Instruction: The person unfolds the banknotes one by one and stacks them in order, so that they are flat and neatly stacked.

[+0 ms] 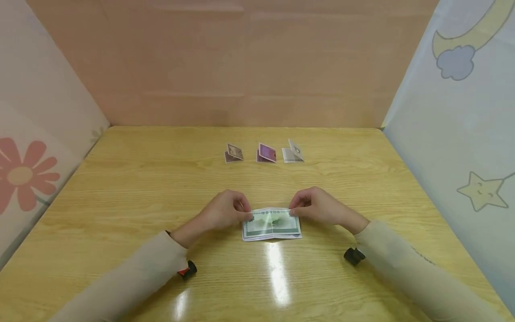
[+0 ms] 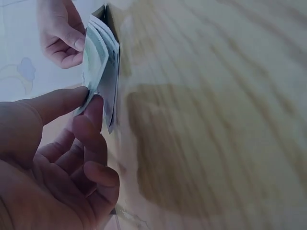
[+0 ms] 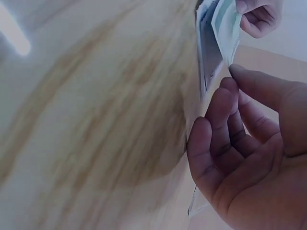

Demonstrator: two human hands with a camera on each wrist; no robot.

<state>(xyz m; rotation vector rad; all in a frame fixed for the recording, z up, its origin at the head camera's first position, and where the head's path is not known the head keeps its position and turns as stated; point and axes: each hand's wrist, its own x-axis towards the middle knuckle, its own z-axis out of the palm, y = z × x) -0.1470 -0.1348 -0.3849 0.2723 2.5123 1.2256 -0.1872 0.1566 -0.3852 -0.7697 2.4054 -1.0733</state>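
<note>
A green banknote point(image 1: 277, 223) with a landscape print and a crease down its middle lies uppermost on a small stack of paper notes point(image 3: 203, 57). My left hand point(image 1: 227, 209) pinches its left end between thumb and index finger. At the right end, my right hand point(image 1: 319, 206) pinches the same note the same way. Both wrist views show the green note's ends lifted and bowed away from the notes beneath, whose faces are mostly hidden. The other fingers of each hand are loosely bent beside the stack.
Farther back stand three folded notes in a row, each partly open: a brown one point(image 1: 234, 152), a purple one point(image 1: 266, 153) and a grey-white one point(image 1: 293, 152). The wooden table point(image 1: 141, 179) meets a pinkish back wall point(image 1: 241, 67), with patterned panels at both sides.
</note>
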